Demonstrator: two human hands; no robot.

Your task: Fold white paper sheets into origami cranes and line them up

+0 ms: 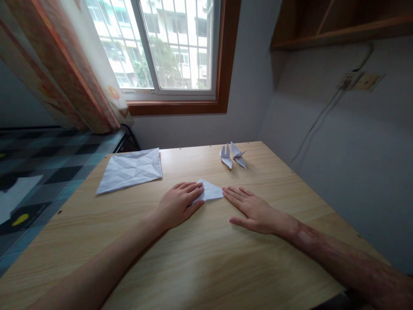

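A small folded piece of white paper (211,190) lies flat on the wooden table (206,258), between my two hands. My left hand (178,204) lies palm down with its fingers stretched over the paper's left part. My right hand (253,210) rests flat on the table, fingers extended, its fingertips at the paper's right corner. Neither hand grips anything.
A stack of creased white paper sheets (130,169) lies at the table's back left. Two folded paper figures (232,156) stand at the back middle. A window and curtain are behind, a grey wall to the right, a bed with checked cover (48,163) to the left.
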